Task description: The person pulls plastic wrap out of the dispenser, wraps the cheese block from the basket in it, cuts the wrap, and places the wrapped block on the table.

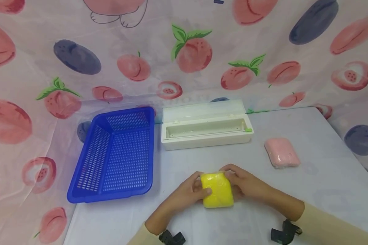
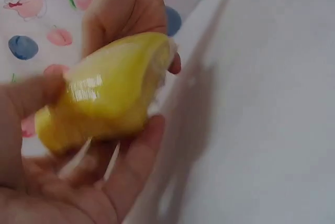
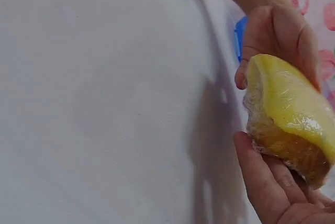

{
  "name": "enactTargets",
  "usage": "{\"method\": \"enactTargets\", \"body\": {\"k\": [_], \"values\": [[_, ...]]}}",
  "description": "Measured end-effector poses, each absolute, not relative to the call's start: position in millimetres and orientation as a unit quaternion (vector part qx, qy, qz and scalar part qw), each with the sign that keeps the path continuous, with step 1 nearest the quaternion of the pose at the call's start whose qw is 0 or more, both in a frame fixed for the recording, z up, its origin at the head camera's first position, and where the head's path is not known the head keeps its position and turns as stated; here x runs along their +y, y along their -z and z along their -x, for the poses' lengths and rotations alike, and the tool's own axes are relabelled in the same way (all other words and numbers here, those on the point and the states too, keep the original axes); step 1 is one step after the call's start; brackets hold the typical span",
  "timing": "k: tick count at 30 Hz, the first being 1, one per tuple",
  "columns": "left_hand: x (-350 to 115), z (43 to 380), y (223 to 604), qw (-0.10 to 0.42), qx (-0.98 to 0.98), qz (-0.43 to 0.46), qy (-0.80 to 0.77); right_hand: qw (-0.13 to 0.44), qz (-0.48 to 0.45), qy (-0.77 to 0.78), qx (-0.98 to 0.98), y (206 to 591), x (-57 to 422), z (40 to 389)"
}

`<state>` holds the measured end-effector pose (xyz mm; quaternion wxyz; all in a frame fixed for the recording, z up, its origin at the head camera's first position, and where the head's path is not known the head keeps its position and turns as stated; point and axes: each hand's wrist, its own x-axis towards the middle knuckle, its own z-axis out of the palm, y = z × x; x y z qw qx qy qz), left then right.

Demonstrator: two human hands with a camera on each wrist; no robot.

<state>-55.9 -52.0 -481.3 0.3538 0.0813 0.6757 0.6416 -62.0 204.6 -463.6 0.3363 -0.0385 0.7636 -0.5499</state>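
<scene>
A yellow block wrapped in clear film [image 1: 218,195], soft-looking like modelling clay, is held between both hands above the white table. My left hand [image 1: 185,193] grips its left side, thumb across the near face and fingers behind. On the opposite side my right hand [image 1: 246,182] holds the upper right edge; part of its fingers is hidden behind the block. In the left wrist view the film on the yellow block [image 2: 104,90] is shiny and bunched at one end. The right wrist view shows the same crumpled film on the block [image 3: 293,109].
A blue perforated plastic basket [image 1: 153,153] stands at the left. Behind the hands lies a long white box [image 1: 207,141] with its lid raised and a small green slider [image 1: 248,130] at its right end. A pink wrapped block [image 1: 282,152] rests on the right.
</scene>
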Motion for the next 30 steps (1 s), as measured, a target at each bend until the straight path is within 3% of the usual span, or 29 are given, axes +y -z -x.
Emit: {"method": "enactTargets", "body": {"k": [5,15,22,30], "values": [[-41,56,484,0.348,0.649,-0.019,-0.676,0.367,0.016,0.609,0.703,461,209,57],[25,71,485,0.261,0.648,0.026,-0.715,0.263,-0.087,0.616,0.737,456,244,58],[74,84,490,0.237,0.68,0.029,-0.693,0.224,-0.096,0.633,0.735,449,268,63],[108,94,506,0.215,0.709,0.041,-0.67,0.164,-0.08,0.564,0.805,456,262,75]]}}
